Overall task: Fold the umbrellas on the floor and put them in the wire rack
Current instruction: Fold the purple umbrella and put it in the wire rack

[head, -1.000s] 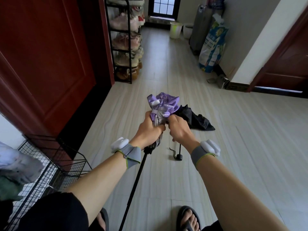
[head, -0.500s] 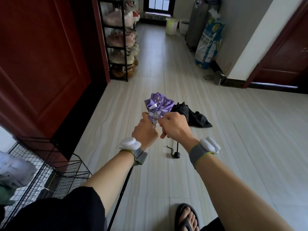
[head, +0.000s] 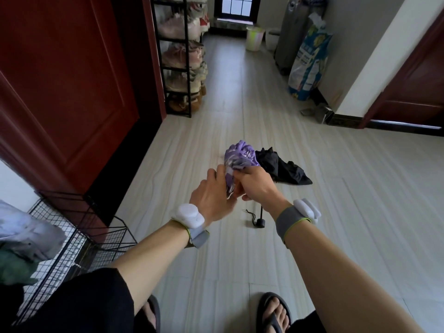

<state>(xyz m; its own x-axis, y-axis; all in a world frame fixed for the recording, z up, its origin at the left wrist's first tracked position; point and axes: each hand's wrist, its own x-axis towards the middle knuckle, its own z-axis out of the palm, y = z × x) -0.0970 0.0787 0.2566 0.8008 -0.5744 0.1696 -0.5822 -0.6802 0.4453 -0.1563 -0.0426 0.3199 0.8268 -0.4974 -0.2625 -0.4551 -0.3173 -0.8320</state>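
The bundled purple fabric umbrella (head: 240,156) is held above the floor, its long axis pointing away from the person. The right hand (head: 257,186) has its fingers clenched round it. The left hand (head: 213,198) touches its left side, but it is too blurred to tell the grip. The black wire rack (head: 79,227) stands low on the left, nearer the left arm.

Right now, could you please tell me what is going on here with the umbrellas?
A person stands in a hallway and holds a purple umbrella in both hands. The left hand wraps round its gathered canopy and the right hand grips it from the other side, apparently bundling it up. A black umbrella lies on the floor just beyond, not yet picked up. The wire rack stands at the person's left, by the door.
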